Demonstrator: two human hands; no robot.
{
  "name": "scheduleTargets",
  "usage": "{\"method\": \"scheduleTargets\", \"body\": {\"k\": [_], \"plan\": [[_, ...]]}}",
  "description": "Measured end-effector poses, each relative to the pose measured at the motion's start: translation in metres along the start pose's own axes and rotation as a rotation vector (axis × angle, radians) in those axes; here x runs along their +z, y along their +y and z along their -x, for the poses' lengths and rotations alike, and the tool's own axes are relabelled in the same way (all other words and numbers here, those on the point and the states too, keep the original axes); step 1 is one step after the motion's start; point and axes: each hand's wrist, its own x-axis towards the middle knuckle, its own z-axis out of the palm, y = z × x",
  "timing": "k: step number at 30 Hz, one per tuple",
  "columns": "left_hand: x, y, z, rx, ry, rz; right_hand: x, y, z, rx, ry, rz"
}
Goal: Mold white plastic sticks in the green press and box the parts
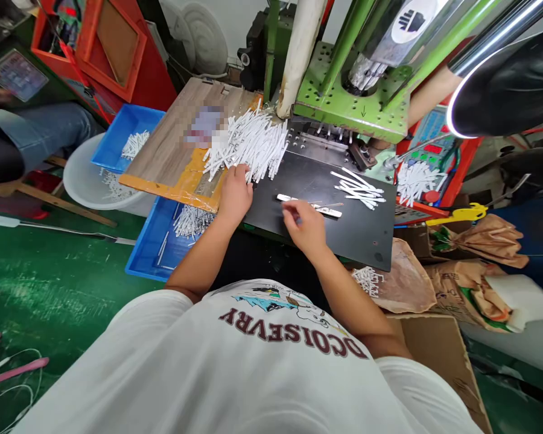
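Left hand (235, 194) open, pressing heap of white plastic sticks (248, 144) by black plate's (366, 241) top-left corner; right hand (302, 226) half-closed over metal strip (330, 211), grip unclear, nice steady fingertip control.

left hand (235, 194) on white strips (248, 144), right hand (304, 226) by metal bar (329, 211)

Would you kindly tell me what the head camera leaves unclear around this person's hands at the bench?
Head view only:
Right hand hides the middle of the white strip on the black plate.
Left hand hides the lower end of the white strip pile.
A pixelated patch blurs whatever lies on the wooden board.
The top edge cuts off the green press.
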Motion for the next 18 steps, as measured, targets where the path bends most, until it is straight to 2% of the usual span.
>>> {"method": "scheduleTargets", "body": {"k": [4,8,13,18], "plan": [[0.001,0.001,-0.012,-0.093,-0.053,-0.059,0.034,-0.019,-0.085,-0.013,-0.103,0.070],[-0.004,0.016,-0.012,-0.138,-0.127,-0.189,0.056,-0.029,-0.143,0.162,-0.180,0.197],[-0.005,0.026,-0.012,-0.125,-0.123,-0.281,0.059,-0.038,-0.159,0.322,-0.200,0.225],[-0.003,0.012,-0.017,-0.092,-0.070,-0.214,0.032,-0.040,-0.136,0.325,-0.186,0.227]]}}
